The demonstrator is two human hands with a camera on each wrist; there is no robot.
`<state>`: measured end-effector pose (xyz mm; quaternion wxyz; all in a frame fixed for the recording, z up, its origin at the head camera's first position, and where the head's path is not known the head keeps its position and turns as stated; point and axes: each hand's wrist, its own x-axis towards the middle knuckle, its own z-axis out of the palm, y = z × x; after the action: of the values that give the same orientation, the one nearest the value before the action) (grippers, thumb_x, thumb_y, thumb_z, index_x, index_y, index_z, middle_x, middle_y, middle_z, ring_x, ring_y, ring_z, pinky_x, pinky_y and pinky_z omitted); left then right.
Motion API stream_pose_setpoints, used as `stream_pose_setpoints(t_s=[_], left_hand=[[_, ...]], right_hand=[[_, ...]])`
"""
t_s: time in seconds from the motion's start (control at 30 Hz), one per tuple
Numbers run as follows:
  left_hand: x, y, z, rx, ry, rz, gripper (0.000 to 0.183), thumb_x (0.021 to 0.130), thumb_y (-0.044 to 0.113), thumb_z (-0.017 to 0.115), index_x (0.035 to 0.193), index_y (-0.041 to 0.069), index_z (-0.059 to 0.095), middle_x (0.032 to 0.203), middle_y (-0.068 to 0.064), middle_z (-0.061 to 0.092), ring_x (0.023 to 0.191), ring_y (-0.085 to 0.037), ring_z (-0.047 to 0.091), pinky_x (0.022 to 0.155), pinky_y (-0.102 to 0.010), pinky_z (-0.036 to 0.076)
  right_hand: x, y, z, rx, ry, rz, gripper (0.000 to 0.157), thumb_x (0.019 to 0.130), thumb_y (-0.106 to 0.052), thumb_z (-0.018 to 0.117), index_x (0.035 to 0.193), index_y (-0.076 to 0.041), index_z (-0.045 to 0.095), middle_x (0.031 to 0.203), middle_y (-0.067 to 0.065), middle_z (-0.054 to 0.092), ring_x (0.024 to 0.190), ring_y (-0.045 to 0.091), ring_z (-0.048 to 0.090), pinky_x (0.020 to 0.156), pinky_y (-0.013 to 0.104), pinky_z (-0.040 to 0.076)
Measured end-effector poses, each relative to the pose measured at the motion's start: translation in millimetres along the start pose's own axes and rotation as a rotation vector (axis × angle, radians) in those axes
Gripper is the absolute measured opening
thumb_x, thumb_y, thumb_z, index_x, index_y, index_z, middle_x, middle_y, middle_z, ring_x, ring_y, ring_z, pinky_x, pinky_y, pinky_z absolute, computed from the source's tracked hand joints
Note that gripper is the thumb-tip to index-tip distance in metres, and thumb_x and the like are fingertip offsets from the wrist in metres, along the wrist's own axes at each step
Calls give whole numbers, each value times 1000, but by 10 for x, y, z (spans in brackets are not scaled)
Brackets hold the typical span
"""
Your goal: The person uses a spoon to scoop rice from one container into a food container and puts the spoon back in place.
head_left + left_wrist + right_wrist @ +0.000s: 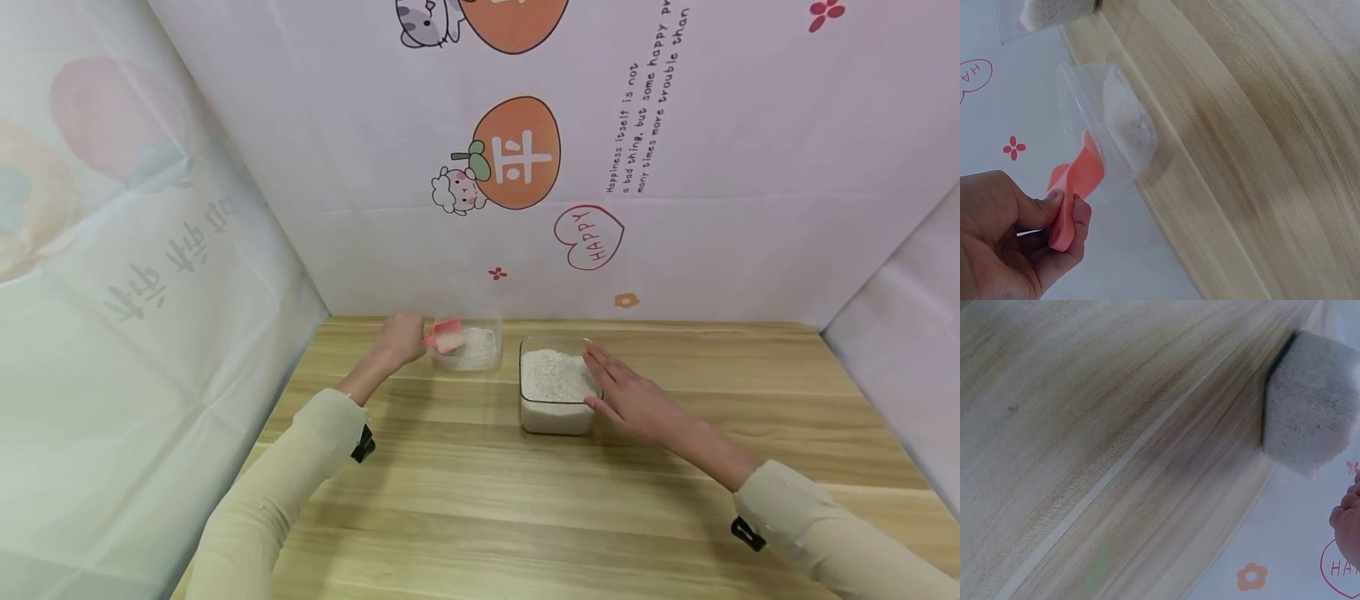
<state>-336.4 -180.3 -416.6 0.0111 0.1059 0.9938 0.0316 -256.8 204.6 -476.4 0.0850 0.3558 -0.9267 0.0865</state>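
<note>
My left hand point(401, 338) pinches the handle of a pink scoop point(1087, 170) between thumb and fingers. The scoop is tilted at the left rim of a small clear plastic tub point(1075, 94), with white grains in its bowl. More white grains, looking like rice point(478, 343), lie in the tub. To its right stands a larger clear square container point(557, 419), well filled with similar grains point(555, 375). My right hand point(633, 402) rests on that container's right rim with its fingers extended. Only part of the right hand shows at the edge of the right wrist view.
Both containers stand on a wooden table point(465, 517) near its back edge. Behind them rises a white printed sheet point(390, 208), with another white sheet point(217, 350) along the left side.
</note>
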Motion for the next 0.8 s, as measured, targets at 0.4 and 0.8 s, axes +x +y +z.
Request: stream_pose_setpoints(t_s=[0.4,0.8], left_hand=[[13,2,-31,28,-19,16,24,81,2,54,59,10,48,59,-3,49,54,-14,38,48,-29,34],[45,-23,-1,40,-21,8,11,81,6,56,70,6,58,67,-6,58,58,-15,46,48,-29,40]], right_hand=[[17,0,-15,-2,4,-8,68,98,-40,42,145,4,22,154,18,15,141,34,19,107,48,29],[14,-1,-11,-12,-10,-4,68,98,-41,40,145,4,21,154,18,14,141,34,19,107,48,29]])
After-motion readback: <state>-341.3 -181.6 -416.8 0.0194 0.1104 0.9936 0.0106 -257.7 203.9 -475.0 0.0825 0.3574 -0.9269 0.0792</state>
